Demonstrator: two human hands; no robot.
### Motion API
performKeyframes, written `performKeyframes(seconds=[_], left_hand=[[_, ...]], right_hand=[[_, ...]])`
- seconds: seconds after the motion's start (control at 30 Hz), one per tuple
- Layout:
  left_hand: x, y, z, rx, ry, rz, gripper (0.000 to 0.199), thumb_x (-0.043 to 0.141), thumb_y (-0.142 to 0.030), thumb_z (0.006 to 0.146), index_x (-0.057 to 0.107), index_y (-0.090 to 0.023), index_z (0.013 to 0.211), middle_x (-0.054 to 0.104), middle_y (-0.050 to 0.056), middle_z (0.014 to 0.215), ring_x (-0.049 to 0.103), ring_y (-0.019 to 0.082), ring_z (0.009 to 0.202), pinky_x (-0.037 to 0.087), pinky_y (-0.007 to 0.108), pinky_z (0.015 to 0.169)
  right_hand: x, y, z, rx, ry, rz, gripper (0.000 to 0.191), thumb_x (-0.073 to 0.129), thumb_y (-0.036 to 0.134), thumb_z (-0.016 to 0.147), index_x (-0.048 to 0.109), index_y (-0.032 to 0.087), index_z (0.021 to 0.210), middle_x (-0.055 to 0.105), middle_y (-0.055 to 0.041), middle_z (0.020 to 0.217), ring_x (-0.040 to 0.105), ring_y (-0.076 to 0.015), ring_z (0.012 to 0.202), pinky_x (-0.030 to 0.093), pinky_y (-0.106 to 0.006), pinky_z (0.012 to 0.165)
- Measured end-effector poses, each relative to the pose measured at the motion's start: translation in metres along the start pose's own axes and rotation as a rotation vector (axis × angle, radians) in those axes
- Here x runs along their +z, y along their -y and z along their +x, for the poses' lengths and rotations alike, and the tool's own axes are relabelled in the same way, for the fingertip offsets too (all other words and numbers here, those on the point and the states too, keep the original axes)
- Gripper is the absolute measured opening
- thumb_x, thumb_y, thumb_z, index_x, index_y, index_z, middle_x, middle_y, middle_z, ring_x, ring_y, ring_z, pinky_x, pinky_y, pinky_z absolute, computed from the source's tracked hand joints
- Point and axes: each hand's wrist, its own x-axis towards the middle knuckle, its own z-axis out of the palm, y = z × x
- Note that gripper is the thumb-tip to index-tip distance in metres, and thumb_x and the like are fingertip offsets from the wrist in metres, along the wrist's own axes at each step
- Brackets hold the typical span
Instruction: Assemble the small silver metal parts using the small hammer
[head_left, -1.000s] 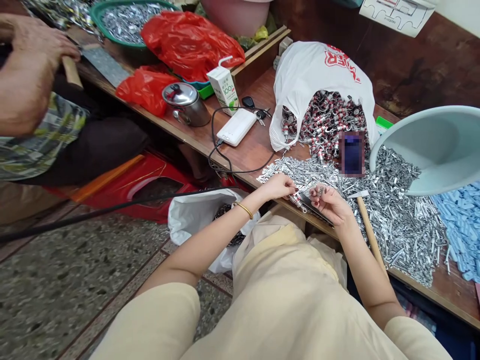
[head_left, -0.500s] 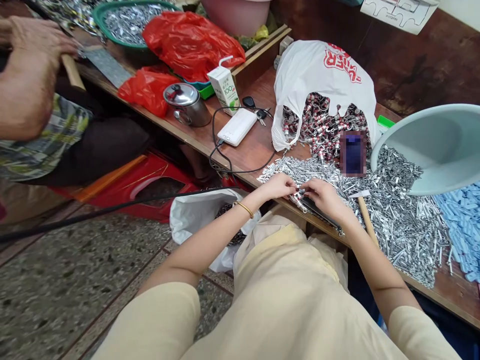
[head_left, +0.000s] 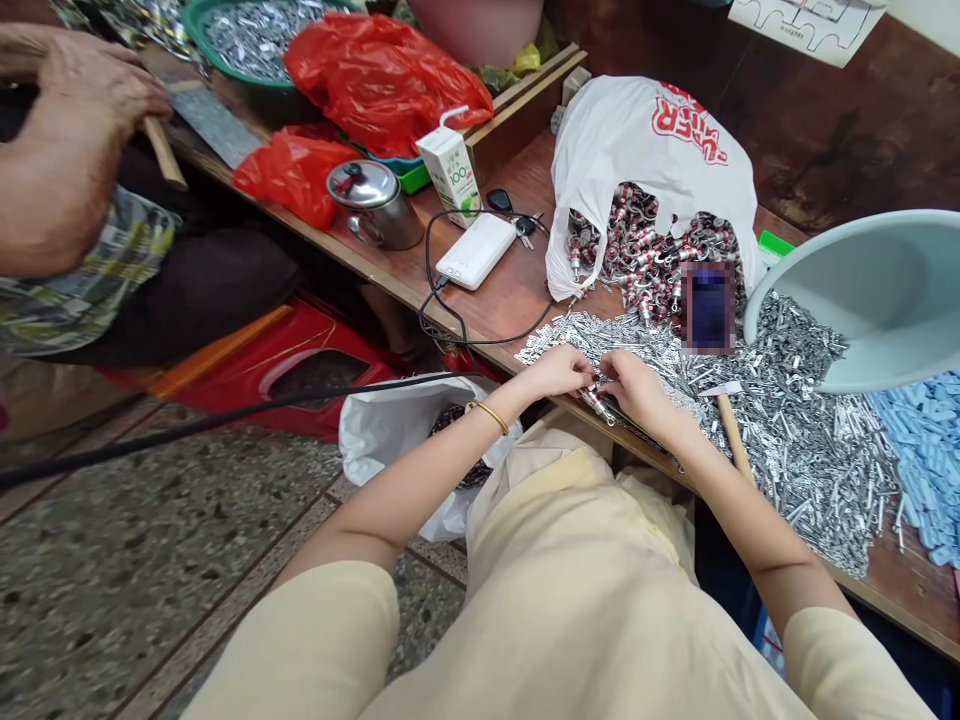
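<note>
My left hand is closed at the table's front edge, its fingers pinching a small red-and-silver metal piece that hangs toward me. Close beside it, my right hand has its thumb and fingers pressed together; whatever they hold is too small to make out. Both hands are over the near side of a spread pile of silver metal parts. Behind them, a white plastic bag lies open, with many red-and-silver pieces spilling out. A small hammer rests on the pile right of my right hand.
A pale tub lies tipped at the right, near blue pieces. Left of the bag are a power bank with cable, keys, a drink carton and a metal cup. A white sack stands below the edge. Another person's arm is far left.
My right hand has shifted slightly left and turned, near my left hand, which stays almost in place. The other person's hand and the wooden handle by it have moved right and down a little.
</note>
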Motion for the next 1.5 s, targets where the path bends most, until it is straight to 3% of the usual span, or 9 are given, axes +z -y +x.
performKeyframes(seconds=[0.33,0.73,0.87,0.97,1.03,1.13,1.3,1.4,1.5], left_hand=[[-0.007,-0.001,0.000,0.023,0.048,-0.061,0.012,0.060,-0.022,0.063,0.067,-0.013,0.061,0.058,-0.003,0.051,0.052,0.010,0.050,0.039,0.018,0.051],[-0.005,0.004,0.004,-0.052,0.068,-0.199,0.013,0.068,-0.023,0.065,0.073,-0.012,0.069,0.067,0.000,0.059,0.057,0.011,0.054,0.045,0.020,0.057],[-0.001,0.005,0.002,-0.004,-0.034,-0.027,0.013,0.065,-0.022,0.068,0.073,-0.012,0.068,0.067,0.000,0.058,0.056,0.011,0.054,0.040,0.020,0.054],[0.002,0.006,0.001,0.025,-0.066,0.027,0.012,0.064,-0.021,0.070,0.073,-0.013,0.068,0.067,0.000,0.058,0.058,0.011,0.055,0.041,0.020,0.055],[0.002,0.006,0.001,0.015,-0.048,0.009,0.011,0.064,-0.020,0.070,0.072,-0.013,0.067,0.067,0.000,0.058,0.060,0.012,0.055,0.042,0.020,0.056],[0.003,0.006,0.003,-0.014,-0.028,-0.036,0.010,0.064,-0.019,0.069,0.071,-0.013,0.066,0.067,0.000,0.058,0.059,0.011,0.052,0.042,0.020,0.054],[0.004,0.005,0.004,-0.033,-0.038,-0.049,0.009,0.063,-0.017,0.070,0.069,-0.014,0.065,0.066,-0.001,0.057,0.060,0.012,0.052,0.044,0.021,0.054],[0.003,0.001,0.001,-0.018,-0.032,-0.018,0.010,0.062,-0.016,0.071,0.069,-0.014,0.063,0.064,-0.001,0.056,0.062,0.013,0.054,0.045,0.021,0.056],[0.002,-0.001,0.000,-0.026,-0.034,0.023,0.011,0.062,-0.016,0.071,0.068,-0.014,0.062,0.063,-0.002,0.054,0.062,0.013,0.054,0.044,0.021,0.056]], right_hand=[[-0.016,0.004,0.037,0.115,0.264,-0.128,0.036,0.065,0.004,0.076,0.046,0.021,0.101,0.064,-0.0023,0.082,0.057,-0.0200,0.072,0.038,-0.028,0.065],[-0.026,0.031,0.042,0.128,0.304,-0.357,0.038,0.072,0.005,0.081,0.052,0.013,0.112,0.071,-0.0199,0.106,0.068,-0.0321,0.096,0.048,-0.037,0.080],[-0.041,0.024,-0.005,0.096,0.067,-0.381,0.028,0.072,0.017,0.087,0.054,0.016,0.109,0.066,-0.0182,0.116,0.061,-0.0325,0.111,0.047,-0.039,0.089],[-0.056,0.002,-0.080,0.436,-0.145,-0.502,0.019,0.066,0.031,0.093,0.055,0.019,0.104,0.067,-0.0159,0.104,0.062,-0.0318,0.099,0.045,-0.038,0.078],[-0.062,-0.017,-0.127,0.676,-0.111,-0.586,0.018,0.062,0.037,0.096,0.055,0.020,0.096,0.066,-0.0140,0.093,0.062,-0.0304,0.089,0.040,-0.035,0.068],[-0.062,-0.042,-0.165,0.786,-0.053,-0.545,0.018,0.055,0.038,0.099,0.053,0.020,0.101,0.066,-0.0112,0.096,0.061,-0.0251,0.085,0.034,-0.030,0.062],[-0.062,-0.054,-0.162,0.703,0.020,-0.634,0.019,0.043,0.024,0.100,0.057,0.013,0.106,0.067,-0.0133,0.092,0.060,-0.0230,0.078,0.035,-0.031,0.064],[-0.073,-0.036,-0.153,0.604,-0.075,-0.687,0.030,0.035,0.022,0.100,0.059,0.008,0.113,0.067,-0.0170,0.092,0.060,-0.0256,0.080,0.040,-0.033,0.068],[-0.079,-0.005,-0.140,0.470,-0.121,-0.457,0.040,0.031,0.029,0.104,0.056,0.014,0.131,0.070,-0.0134,0.099,0.062,-0.0229,0.075,0.043,-0.031,0.064]])
